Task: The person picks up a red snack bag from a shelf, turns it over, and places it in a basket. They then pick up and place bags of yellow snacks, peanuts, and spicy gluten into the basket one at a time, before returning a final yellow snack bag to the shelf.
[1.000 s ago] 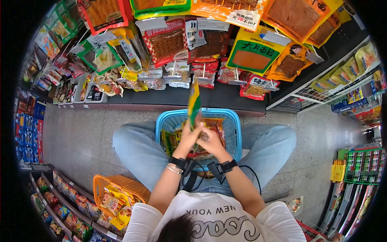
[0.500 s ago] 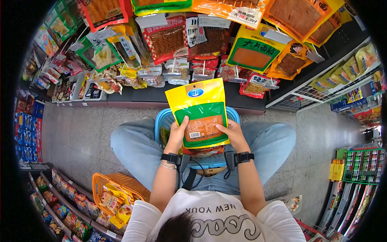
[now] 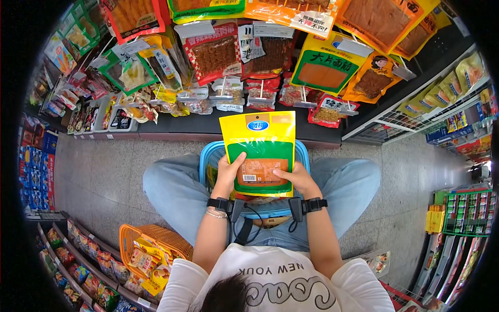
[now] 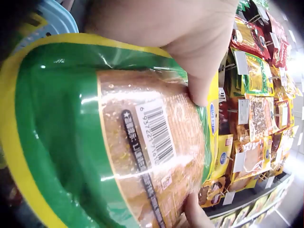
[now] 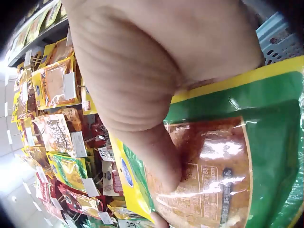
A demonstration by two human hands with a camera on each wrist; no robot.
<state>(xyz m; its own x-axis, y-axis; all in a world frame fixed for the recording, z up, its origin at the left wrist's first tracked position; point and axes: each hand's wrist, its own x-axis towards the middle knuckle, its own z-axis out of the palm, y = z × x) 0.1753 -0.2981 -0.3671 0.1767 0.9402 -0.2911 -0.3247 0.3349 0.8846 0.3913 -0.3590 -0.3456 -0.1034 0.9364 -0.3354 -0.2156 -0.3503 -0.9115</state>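
Observation:
A yellow and green snack packet is held up over the blue basket, its printed back with a barcode facing the person. My left hand grips its left edge, thumb on the front and fingers hidden behind. At the opposite edge my right hand grips it the same way, the thumb lying across the clear window. In the left wrist view the packet shows its barcode close up. The right wrist view has the right thumb pressed on the shiny window of the packet.
Hanging snack packets line the rack ahead, above a dark shelf ledge. An orange basket with yellow packets stands at the lower left. The person's bent knees flank the blue basket. More shelves stand at both sides.
The packet was edge-on and blurred a second ago; it has turned flat toward the person, with the hands apart on its two edges. Since then it has lowered slightly, and the right thumb sits further inward.

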